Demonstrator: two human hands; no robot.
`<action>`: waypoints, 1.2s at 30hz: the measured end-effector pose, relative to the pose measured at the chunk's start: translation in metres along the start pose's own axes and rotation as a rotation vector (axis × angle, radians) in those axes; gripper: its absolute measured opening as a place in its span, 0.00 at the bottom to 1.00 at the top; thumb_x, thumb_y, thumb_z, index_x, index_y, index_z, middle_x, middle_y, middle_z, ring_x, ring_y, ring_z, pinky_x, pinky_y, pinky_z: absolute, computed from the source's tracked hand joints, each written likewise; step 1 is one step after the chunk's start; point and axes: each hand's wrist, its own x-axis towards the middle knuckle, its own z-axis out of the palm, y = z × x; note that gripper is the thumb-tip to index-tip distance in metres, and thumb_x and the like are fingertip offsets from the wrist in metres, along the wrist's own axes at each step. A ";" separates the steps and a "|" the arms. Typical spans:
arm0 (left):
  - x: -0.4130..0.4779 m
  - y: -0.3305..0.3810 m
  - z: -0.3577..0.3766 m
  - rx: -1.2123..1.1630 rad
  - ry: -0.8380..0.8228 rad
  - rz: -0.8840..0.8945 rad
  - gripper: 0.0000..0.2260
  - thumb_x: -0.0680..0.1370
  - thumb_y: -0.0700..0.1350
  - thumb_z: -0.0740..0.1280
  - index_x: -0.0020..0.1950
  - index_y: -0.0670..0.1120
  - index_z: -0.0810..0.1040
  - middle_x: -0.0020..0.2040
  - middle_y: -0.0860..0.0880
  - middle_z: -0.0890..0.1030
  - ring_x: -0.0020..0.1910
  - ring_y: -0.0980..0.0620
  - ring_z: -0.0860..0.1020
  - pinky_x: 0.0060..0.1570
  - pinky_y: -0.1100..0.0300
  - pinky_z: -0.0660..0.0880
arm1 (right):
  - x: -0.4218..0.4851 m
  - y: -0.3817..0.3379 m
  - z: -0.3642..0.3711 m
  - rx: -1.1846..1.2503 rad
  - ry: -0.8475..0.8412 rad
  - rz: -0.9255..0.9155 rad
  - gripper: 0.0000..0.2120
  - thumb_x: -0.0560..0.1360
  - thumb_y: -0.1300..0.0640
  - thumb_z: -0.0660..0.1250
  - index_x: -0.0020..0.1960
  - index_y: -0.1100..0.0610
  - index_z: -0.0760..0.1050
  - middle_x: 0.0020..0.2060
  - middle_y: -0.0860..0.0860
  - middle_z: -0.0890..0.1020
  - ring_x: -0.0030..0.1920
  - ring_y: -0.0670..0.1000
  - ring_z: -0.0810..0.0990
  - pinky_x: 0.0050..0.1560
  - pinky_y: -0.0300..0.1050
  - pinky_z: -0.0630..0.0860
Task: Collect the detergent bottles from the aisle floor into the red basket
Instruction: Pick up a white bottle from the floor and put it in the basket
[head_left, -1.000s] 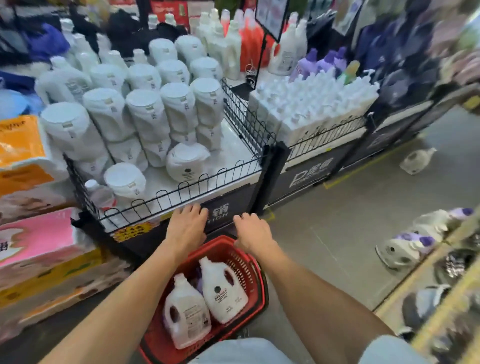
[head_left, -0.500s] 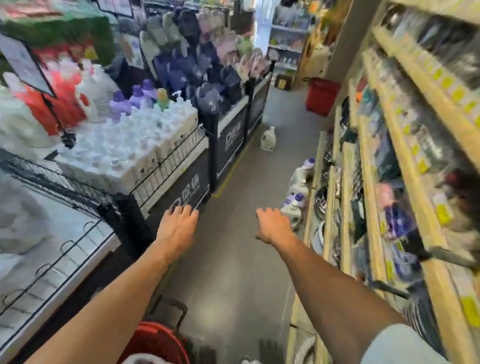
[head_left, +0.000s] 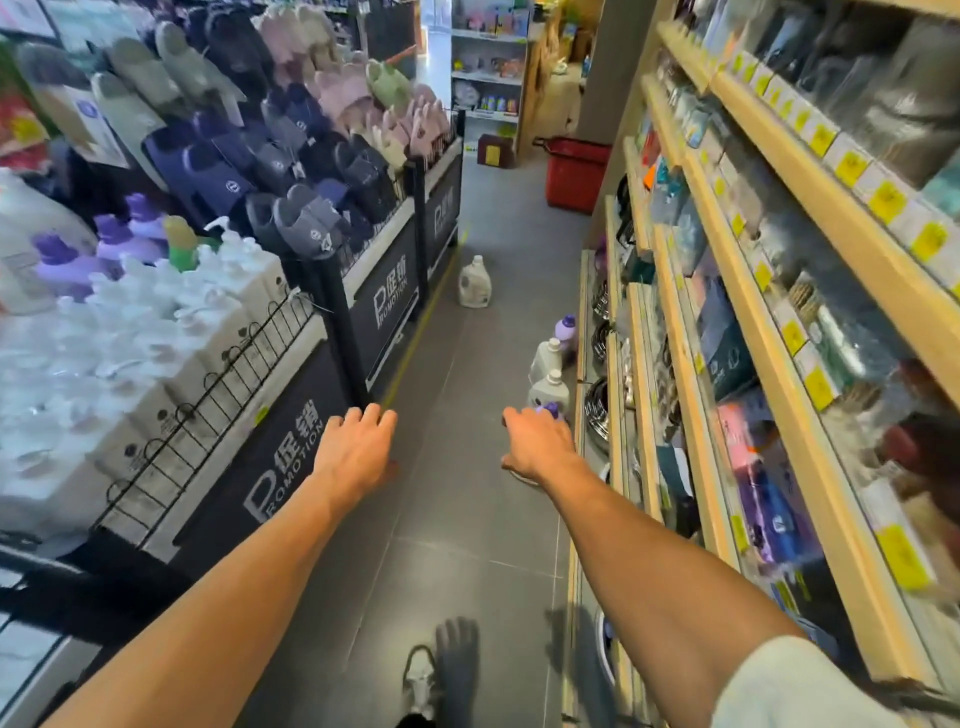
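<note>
Both arms stretch forward over the grey aisle floor. My left hand is empty with loosely spread fingers. My right hand is empty too, hovering just in front of a purple-capped detergent bottle that it partly hides. Behind that bottle, white detergent bottles and a purple one stand in a row along the foot of the right shelf. One white bottle stands alone farther up the aisle. The basket that holds collected bottles is out of view.
Promotion bins with wire railings line the left side, holding pump bottles and slippers. Wooden shelves full of goods line the right. A red basket stands at the far end. My shoe shows at the bottom.
The view has swung from the basket with two white bottles up the aisle. The basket has left the frame, and my right hand has come closer to the bottles by the shelf.
</note>
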 end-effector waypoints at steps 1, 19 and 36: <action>0.019 -0.005 0.003 -0.002 -0.010 0.007 0.26 0.74 0.59 0.72 0.67 0.48 0.69 0.61 0.47 0.74 0.59 0.43 0.74 0.55 0.48 0.72 | 0.018 0.000 -0.003 0.003 -0.007 0.003 0.28 0.76 0.48 0.72 0.71 0.55 0.68 0.65 0.57 0.76 0.67 0.61 0.73 0.61 0.56 0.72; 0.421 -0.082 -0.044 0.048 0.011 0.170 0.27 0.75 0.55 0.71 0.69 0.47 0.68 0.64 0.46 0.73 0.63 0.42 0.73 0.58 0.47 0.71 | 0.355 0.032 -0.098 0.044 -0.008 0.150 0.28 0.75 0.46 0.73 0.70 0.55 0.69 0.65 0.57 0.76 0.67 0.61 0.74 0.60 0.55 0.74; 0.766 -0.136 -0.087 0.072 0.006 0.130 0.23 0.74 0.56 0.70 0.64 0.48 0.71 0.60 0.46 0.75 0.60 0.42 0.75 0.56 0.48 0.73 | 0.706 0.110 -0.211 0.122 0.012 0.127 0.26 0.75 0.49 0.72 0.69 0.54 0.69 0.63 0.56 0.77 0.64 0.61 0.74 0.53 0.54 0.73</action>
